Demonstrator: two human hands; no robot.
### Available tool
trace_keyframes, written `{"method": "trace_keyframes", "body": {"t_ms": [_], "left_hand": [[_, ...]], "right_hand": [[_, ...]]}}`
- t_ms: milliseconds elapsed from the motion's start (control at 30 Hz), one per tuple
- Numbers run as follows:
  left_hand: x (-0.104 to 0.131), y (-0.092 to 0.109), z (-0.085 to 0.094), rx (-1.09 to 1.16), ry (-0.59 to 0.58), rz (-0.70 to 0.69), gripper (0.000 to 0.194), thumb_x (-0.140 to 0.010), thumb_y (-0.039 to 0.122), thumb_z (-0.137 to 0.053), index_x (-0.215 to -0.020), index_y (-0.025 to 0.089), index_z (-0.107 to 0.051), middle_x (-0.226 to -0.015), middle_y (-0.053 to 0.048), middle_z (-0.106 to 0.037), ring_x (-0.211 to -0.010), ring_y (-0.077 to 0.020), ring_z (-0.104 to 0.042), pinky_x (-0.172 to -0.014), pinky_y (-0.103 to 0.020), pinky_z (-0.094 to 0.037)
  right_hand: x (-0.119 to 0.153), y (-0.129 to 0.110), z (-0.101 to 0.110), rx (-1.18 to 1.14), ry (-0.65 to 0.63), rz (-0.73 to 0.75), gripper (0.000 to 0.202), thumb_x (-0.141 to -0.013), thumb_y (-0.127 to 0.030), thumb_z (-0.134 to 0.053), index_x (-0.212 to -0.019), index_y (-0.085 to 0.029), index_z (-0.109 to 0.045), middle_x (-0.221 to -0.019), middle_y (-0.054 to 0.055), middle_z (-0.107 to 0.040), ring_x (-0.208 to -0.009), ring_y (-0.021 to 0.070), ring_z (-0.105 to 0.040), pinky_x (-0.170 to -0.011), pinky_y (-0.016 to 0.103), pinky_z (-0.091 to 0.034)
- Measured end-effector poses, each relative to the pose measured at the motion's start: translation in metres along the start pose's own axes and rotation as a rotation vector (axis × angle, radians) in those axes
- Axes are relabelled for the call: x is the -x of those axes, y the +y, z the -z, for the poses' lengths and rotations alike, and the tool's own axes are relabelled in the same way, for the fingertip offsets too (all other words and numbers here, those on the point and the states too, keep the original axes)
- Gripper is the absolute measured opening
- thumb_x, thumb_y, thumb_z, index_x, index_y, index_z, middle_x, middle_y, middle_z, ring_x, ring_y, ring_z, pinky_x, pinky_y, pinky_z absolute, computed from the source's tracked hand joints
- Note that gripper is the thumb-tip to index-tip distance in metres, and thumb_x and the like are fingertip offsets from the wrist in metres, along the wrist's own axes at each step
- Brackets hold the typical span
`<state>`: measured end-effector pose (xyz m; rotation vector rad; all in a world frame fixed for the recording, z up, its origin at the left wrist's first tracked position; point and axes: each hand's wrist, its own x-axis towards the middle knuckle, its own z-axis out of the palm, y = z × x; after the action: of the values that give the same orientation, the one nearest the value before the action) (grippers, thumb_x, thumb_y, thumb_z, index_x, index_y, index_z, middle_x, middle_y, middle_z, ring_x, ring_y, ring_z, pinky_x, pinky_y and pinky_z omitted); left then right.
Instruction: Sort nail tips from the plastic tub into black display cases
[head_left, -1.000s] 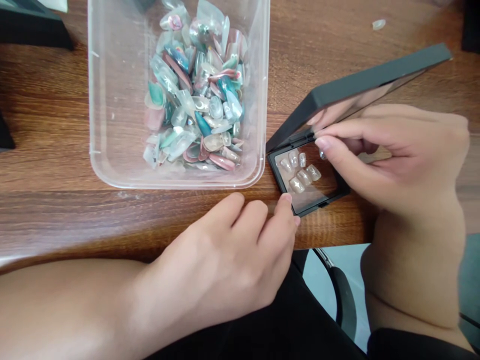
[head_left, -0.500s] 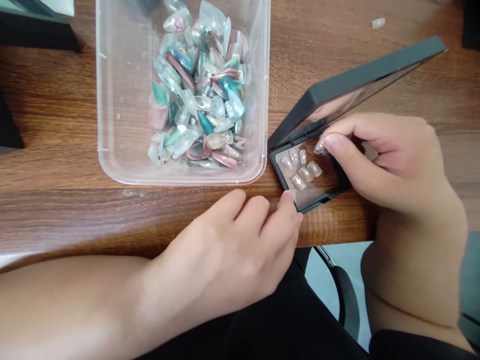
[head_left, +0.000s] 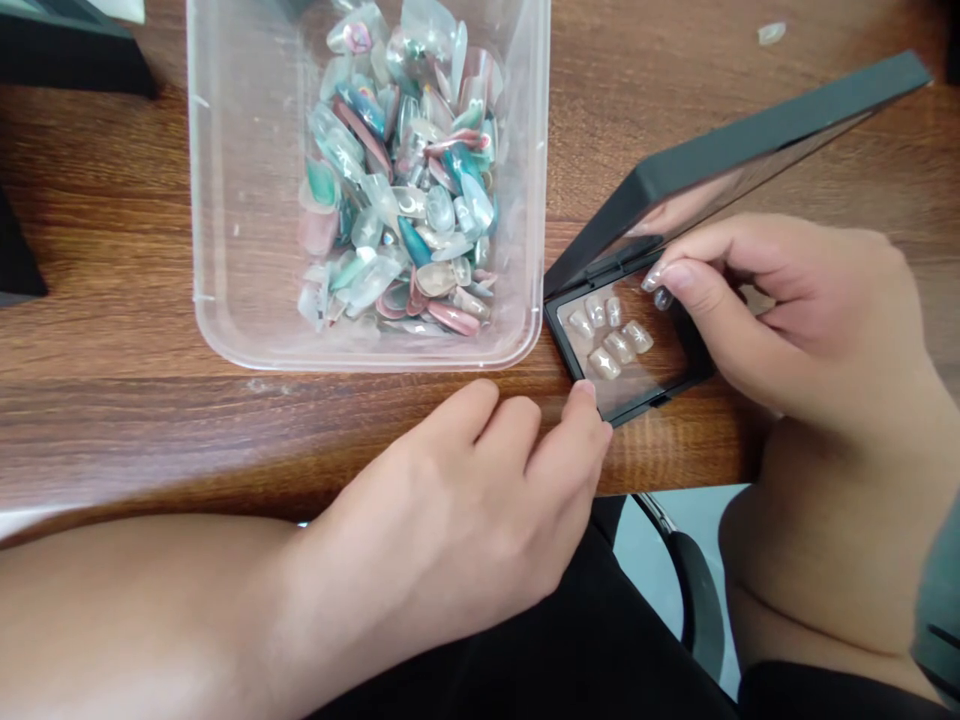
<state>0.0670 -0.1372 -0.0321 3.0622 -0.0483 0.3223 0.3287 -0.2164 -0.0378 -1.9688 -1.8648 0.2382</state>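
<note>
A small black hinged case lies tilted on the table edge, its lid raised. Inside, several glittery beige false nails with star marks sit in two rows on a clear panel. My left hand grips the case's near left corner between thumb and fingers. Over the case's right part, my right hand pinches a glittery false nail between thumb and fingertips; a second shiny piece shows just below it. My right fingers partly hide that side of the case.
Left of the case stands a clear plastic tub holding a heap of loose false nails in teal, pink and clear. One loose nail lies at the back right. Black frame-like objects are at far left. A chair shows below the table.
The case and my right hand appear shifted slightly right in view. Both hands keep their grips, and the nails in the case look the same.
</note>
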Motion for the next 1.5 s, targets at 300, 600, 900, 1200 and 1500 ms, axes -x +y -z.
{"method": "trace_keyframes", "body": {"t_ms": [300, 600, 900, 1200, 1500], "left_hand": [[-0.001, -0.001, 0.002, 0.0, -0.018, 0.002, 0.035, -0.101, 0.021, -0.062, -0.133, 0.014, -0.075, -0.141, -0.009, -0.074, -0.075, -0.0187, -0.065, -0.065, -0.036, -0.054], [0.0, -0.002, 0.002, 0.02, -0.013, 0.002, 0.035, -0.101, 0.018, -0.061, -0.133, 0.014, -0.075, -0.14, -0.009, -0.074, -0.075, -0.0188, -0.066, -0.067, -0.036, -0.055], [0.001, -0.003, 0.003, 0.01, -0.038, -0.011, 0.034, -0.102, 0.019, -0.062, -0.134, 0.015, -0.075, -0.143, -0.01, -0.072, -0.076, -0.0183, -0.066, -0.068, -0.036, -0.054], [0.003, -0.002, 0.002, 0.006, -0.032, -0.007, 0.036, -0.102, 0.02, -0.062, -0.136, 0.015, -0.073, -0.145, -0.01, -0.071, -0.078, -0.0184, -0.065, -0.071, -0.037, -0.052], [0.001, -0.003, 0.0, 0.021, -0.013, -0.013, 0.033, -0.102, 0.019, -0.061, -0.131, 0.015, -0.076, -0.142, -0.009, -0.073, -0.076, -0.0189, -0.065, -0.069, -0.038, -0.053]], "right_hand": [[0.003, -0.005, 0.003, 0.008, -0.047, 0.04, 0.021, -0.108, -0.03, -0.053, -0.09, -0.025, -0.062, -0.083, -0.004, -0.069, -0.073, 0.0113, -0.062, -0.067, 0.029, -0.044], [0.003, -0.003, -0.003, 0.053, 0.026, 0.002, 0.009, -0.1, -0.031, -0.067, -0.092, -0.026, -0.068, -0.078, -0.002, -0.069, -0.061, 0.0134, -0.057, -0.058, 0.033, -0.041], [0.006, 0.005, -0.002, -0.064, 0.067, 0.005, 0.013, -0.098, -0.034, -0.073, -0.106, -0.024, -0.075, -0.071, -0.003, -0.065, -0.058, 0.0093, -0.053, -0.055, 0.028, -0.04], [0.013, 0.016, 0.011, -0.167, 0.038, -0.105, 0.027, -0.086, -0.036, -0.086, -0.112, -0.028, -0.081, -0.066, -0.007, -0.052, -0.06, 0.0086, -0.046, -0.06, 0.03, -0.039], [0.011, 0.015, 0.009, -0.11, 0.051, -0.009, 0.027, -0.091, -0.031, -0.082, -0.118, -0.03, -0.083, -0.06, -0.008, -0.05, -0.055, 0.0056, -0.043, -0.056, 0.024, -0.038]]}}
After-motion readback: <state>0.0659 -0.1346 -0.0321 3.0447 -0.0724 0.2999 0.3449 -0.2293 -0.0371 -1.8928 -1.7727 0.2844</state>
